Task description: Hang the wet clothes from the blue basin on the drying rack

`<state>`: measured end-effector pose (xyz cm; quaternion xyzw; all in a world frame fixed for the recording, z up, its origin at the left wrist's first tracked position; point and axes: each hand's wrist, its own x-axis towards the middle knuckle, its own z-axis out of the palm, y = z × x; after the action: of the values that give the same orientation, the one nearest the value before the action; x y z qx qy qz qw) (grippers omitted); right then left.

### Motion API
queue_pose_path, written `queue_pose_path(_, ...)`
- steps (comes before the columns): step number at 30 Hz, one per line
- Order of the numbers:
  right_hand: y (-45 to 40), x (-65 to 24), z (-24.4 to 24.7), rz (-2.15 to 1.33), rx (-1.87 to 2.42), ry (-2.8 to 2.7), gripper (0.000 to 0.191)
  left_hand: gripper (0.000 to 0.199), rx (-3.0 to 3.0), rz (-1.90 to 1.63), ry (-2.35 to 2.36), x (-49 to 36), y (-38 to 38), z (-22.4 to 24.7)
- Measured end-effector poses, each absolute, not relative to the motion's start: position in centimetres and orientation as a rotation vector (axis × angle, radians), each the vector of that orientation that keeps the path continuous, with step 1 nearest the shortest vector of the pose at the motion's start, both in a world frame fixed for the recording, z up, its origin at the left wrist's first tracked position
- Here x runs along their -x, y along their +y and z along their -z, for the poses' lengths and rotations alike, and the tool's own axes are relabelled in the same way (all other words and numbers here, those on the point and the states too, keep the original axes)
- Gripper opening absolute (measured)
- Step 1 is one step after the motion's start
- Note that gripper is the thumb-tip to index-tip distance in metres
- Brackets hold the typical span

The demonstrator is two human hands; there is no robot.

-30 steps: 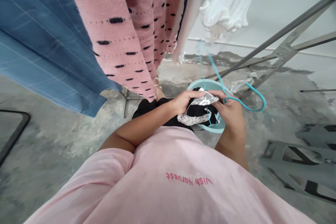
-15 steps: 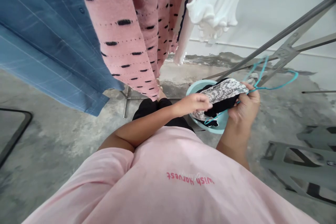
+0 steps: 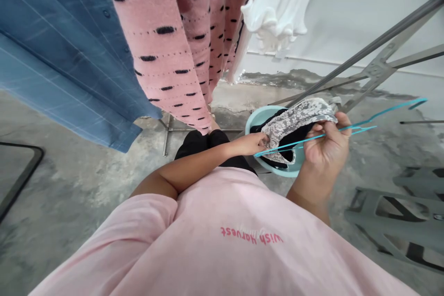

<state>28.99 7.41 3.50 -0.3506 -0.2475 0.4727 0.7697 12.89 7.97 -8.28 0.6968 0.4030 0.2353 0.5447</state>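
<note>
My left hand [image 3: 255, 143] is closed, its fingertips pinching the lower part of a garment of black cloth and whitish lace [image 3: 294, 118]. My right hand [image 3: 328, 141] grips the upper end of that lace between thumb and fingers, together with a thin blue clothes hanger [image 3: 388, 113]. The hanger slants across the lace, one end close to my left hand and the other sticking out to the right. Below the garment is a light blue basin [image 3: 255, 118] with dark cloth in it. How far the garment lies inside the basin I cannot tell.
Blue checked cloth [image 3: 69, 64], pink cloth with black dashes [image 3: 166, 55] and a white frilled garment [image 3: 277, 9] hang ahead. A metal rack [image 3: 374, 69] crosses at right. Grey plastic stools [image 3: 367, 208] stand on the right, and a dark metal frame [image 3: 34, 157] at left.
The hanger has turned flatter and now lies across the front of the lace. My left hand has moved slightly left and down onto the lace. The lace is more spread out.
</note>
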Motion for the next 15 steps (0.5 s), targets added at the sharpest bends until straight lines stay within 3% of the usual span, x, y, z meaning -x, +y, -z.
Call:
queue_pose_path(8, 7.0, -28.3, -3.3, -1.070, 0.753, -0.505, 0.023, 0.060, -1.749, -0.478, 0.925, -15.2, 7.7, 7.9)
queue_pose_path(15, 6.9, -27.8, -3.1, -1.128, 0.704, -0.542, 0.022, 0.095, -1.470, -0.803, 1.073, -17.3, 8.4, 7.9)
